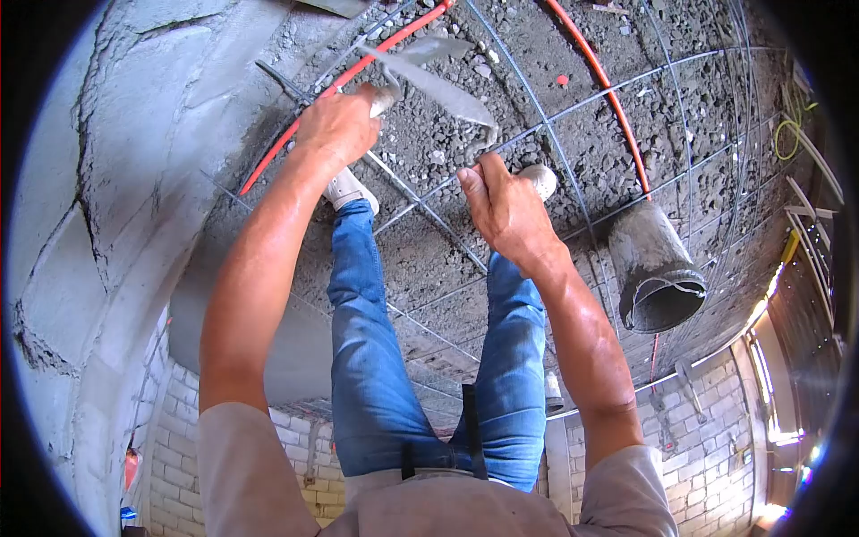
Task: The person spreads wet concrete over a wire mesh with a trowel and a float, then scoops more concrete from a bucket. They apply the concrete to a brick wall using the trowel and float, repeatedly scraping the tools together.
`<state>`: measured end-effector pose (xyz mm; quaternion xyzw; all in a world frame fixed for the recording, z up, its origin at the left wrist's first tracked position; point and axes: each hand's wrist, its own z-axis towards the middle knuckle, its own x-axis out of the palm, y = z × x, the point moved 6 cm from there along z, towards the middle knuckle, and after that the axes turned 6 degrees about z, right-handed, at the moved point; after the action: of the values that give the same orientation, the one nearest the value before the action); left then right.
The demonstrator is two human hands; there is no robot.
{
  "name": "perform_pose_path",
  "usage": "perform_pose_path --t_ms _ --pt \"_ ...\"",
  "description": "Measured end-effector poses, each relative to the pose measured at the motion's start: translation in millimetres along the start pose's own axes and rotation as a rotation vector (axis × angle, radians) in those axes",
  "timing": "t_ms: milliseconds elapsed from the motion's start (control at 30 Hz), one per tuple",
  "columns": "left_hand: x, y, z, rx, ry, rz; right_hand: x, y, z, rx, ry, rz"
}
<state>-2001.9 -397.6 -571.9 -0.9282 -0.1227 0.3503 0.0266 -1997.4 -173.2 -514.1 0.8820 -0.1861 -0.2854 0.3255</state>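
Observation:
My left hand (340,127) is closed around the handle of a trowel (437,48), whose grey blade points away to the right over the gravel. In my right hand (512,208) is a second trowel (443,95), its thumb lying along the grip. That blade slants up and left from its bent shank, and in this view it overlaps part of the first blade. Both tools hang above the rebar grid (541,116) between my feet. An orange conduit (385,46) runs just past my left hand.
Gravelly ground (573,161) lies under the crossed bars, with another orange conduit (608,89) to the right. A large grey pipe stub (658,259) stands near my right forearm. Rough plastered concrete (134,152) rises on the left. A block wall (707,447) is behind me.

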Motion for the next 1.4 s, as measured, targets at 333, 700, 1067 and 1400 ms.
perform_pose_path --t_ms 333,700,1067,1400 --pt "31.8 -15.2 7.1 0.056 0.086 0.181 -0.5 -11.6 33.1 0.066 0.03 -0.129" --pt "17.0 -31.2 -3.4 0.042 0.099 -0.011 13.5 -43.6 19.6 0.062 0.066 -0.089" --pt "21.2 -26.2 -17.0 0.087 -0.15 -0.409 -16.6 -44.5 0.7 -0.061 -0.114 0.204" --pt "44.8 -32.0 -21.3 0.022 -0.139 -0.851 -5.5 -57.1 10.7 0.131 0.022 0.165"
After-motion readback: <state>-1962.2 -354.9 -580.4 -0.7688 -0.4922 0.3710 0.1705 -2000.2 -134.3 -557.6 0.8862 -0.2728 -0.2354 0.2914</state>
